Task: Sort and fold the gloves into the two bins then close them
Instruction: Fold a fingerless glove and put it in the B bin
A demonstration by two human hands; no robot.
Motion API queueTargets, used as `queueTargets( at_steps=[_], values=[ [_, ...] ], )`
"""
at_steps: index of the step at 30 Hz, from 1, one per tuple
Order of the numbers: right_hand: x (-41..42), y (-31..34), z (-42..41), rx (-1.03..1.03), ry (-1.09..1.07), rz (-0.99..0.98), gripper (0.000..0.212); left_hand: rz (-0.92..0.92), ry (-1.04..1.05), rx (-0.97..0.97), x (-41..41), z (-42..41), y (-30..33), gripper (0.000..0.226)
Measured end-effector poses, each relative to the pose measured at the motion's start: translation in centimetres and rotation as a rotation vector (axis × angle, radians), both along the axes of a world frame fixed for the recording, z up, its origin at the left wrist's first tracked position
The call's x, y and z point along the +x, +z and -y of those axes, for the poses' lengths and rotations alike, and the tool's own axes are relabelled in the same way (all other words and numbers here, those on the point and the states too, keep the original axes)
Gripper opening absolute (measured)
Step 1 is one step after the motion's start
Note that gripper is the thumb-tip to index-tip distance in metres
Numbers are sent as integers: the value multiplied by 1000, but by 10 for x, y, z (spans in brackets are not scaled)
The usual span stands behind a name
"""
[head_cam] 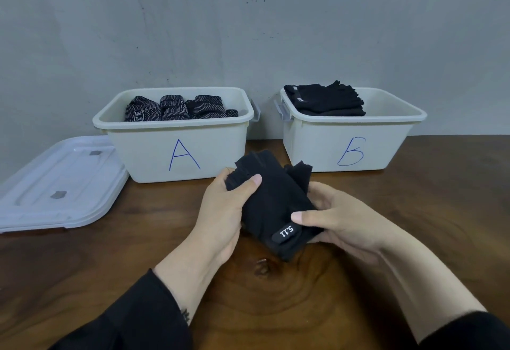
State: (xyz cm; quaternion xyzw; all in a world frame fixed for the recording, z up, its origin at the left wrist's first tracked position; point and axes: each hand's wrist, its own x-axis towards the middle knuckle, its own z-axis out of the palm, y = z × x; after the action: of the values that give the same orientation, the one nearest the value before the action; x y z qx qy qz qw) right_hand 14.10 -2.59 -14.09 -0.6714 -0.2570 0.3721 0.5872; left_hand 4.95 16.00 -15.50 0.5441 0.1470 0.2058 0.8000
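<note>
Far left: translucent white lid (55, 184) lies flat on the wooden table (441, 198), its right edge just beside bin A. Whether it is one lid or two stacked, cannot tell.

Left of centre: bin A (176, 153), white plastic, blue "A" hand-drawn on front wall, open top. Contents: dotted black-and-white gloves (171, 108), folded into bundles, packed side by side and reaching about rim height.

Centre foreground: left hand (223, 211) grips the finger end of a black fingerless glove (273, 200); thumb lies across the top of the fabric, fingers curled underneath. The glove is held between both hands, in front of the gap between the two bins, low over the table; whether its lower edge touches the wood, cannot tell. A tab printed "5.11" shows at the wrist end, reading upside down from this view.

Right hand (339, 220) holds the wrist end of the same glove: thumb pressed on top next to the tab, fingers curled beneath. Black sleeves cover both forearms at the lower edge.

Right: bin B (350, 151), white plastic, blue "B" on front wall, open top, grey latch on its left side. Contents: plain black gloves (325, 100) stacked in the left half, finger ends pointing right, top of stack above the rim.
</note>
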Motion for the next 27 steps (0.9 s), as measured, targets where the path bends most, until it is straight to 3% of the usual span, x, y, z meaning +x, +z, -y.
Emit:
queueTargets(
  at_steps=[3, 6, 8, 11, 15, 20, 24, 27],
  values=[
    [1, 0, -7, 52, -254, 67, 47, 33, 23, -14, 0, 0, 0, 27],
    [4, 2, -9, 306, -616, -75, 41, 43, -26, -55, 1, 3, 0, 33],
    [2, 4, -7, 439, -585, -201, 38, 45, -14, -78, 4, 8, 0, 33],
    [-11, 0, -6, 438, -422, -255, 36, 48, 38, -80, 12, 18, 2, 30],
    [-11, 12, 3, 345, -598, -53, 28, 11, 60, 33, 23, 22, -4, 25],
    [6, 69, 29, 209, -663, 392, 25, 38, 190, 409, 29, 19, -1, 19],
    [60, 126, 38, 239, -612, 416, 26, 54, 260, 589, 40, 12, 2, 20],
    [106, 159, 25, 294, -589, 383, 23, 35, 246, 716, 50, 3, -2, 33]
  ],
)
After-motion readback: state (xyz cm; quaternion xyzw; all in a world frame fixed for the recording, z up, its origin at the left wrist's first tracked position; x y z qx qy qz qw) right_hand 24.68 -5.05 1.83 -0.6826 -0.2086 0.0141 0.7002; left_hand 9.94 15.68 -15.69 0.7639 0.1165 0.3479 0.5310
